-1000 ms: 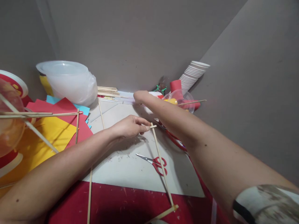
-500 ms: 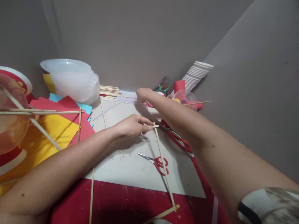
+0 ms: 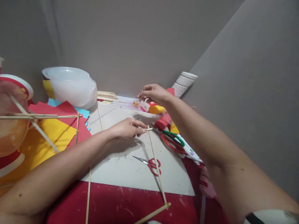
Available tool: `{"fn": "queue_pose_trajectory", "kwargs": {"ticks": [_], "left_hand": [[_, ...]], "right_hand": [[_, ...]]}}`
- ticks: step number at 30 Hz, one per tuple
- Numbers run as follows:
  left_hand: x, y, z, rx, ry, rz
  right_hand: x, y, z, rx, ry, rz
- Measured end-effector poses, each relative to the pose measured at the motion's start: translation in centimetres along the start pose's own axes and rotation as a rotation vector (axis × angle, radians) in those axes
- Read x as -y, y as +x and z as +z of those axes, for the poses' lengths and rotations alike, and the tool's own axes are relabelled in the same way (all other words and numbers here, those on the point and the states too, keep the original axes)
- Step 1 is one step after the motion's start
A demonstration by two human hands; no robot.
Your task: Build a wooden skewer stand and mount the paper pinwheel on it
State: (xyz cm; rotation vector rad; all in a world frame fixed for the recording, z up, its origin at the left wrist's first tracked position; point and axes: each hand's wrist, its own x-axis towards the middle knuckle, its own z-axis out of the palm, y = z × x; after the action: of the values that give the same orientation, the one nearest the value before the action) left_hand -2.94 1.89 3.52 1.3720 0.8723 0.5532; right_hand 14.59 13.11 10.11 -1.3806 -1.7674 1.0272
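My left hand (image 3: 127, 128) is closed in a pinch on the upper end of a thin wooden stick (image 3: 154, 158), where a short crosspiece meets it. This stick slants down to a corner joint (image 3: 168, 205), bound in amber, with another stick. Farther back, my right hand (image 3: 156, 94) has its fingertips together on a small amber bit that looks like a rubber band (image 3: 139, 95). Just below those fingers lies a small clear bag with amber contents (image 3: 136, 104). Red-handled scissors (image 3: 149, 165) lie partly under the slanting stick.
White card (image 3: 112, 172) covers part of the red tabletop (image 3: 105, 205). Larger scissors with green and red handles (image 3: 174, 141) lie right. Plastic bowls (image 3: 70, 85), bundled sticks (image 3: 106, 95) and stacked paper cups (image 3: 184, 84) stand behind. Coloured paper (image 3: 53, 130) and an orange balloon (image 3: 12, 133) are left.
My right hand has risen from the items at the back and moved slightly right, with a small amber bit at its fingertips. The left hand keeps its pinch. The view has shifted slightly.
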Motion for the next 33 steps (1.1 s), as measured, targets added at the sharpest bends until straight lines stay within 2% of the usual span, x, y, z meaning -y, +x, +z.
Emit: {"fn": "queue_pose_trajectory", "kwargs": {"ticks": [2,4,12,17,21,28,33], "left_hand": [[-0.2,-0.2,0.0,0.009,0.014,0.023],[-0.6,-0.5,0.0,0.015,0.022,0.030],[-1.6,-1.5,0.4,0.070,-0.080,0.086],[-2.0,-2.0,0.7,0.062,-0.104,0.103],[-2.2,-2.3,1.0,0.052,-0.121,0.098],[-2.4,-2.9,1.1,0.076,-0.100,0.199],[-2.9,-3.5,1.5,0.026,-0.031,0.247]], "right_hand": [[-0.1,-2.1,-0.3,0.039,0.267,-0.049],[-0.2,-4.5,-0.7,0.079,0.429,-0.086],[-0.9,-13.7,-2.0,0.136,0.710,-0.114],[-1.9,-17.7,-1.4,0.147,0.882,-0.086],[-2.7,-19.0,0.2,0.091,0.933,-0.042],[-3.5,-18.7,2.2,-0.170,0.861,0.042],[-2.3,-19.0,2.5,-0.150,0.831,0.048]]}}
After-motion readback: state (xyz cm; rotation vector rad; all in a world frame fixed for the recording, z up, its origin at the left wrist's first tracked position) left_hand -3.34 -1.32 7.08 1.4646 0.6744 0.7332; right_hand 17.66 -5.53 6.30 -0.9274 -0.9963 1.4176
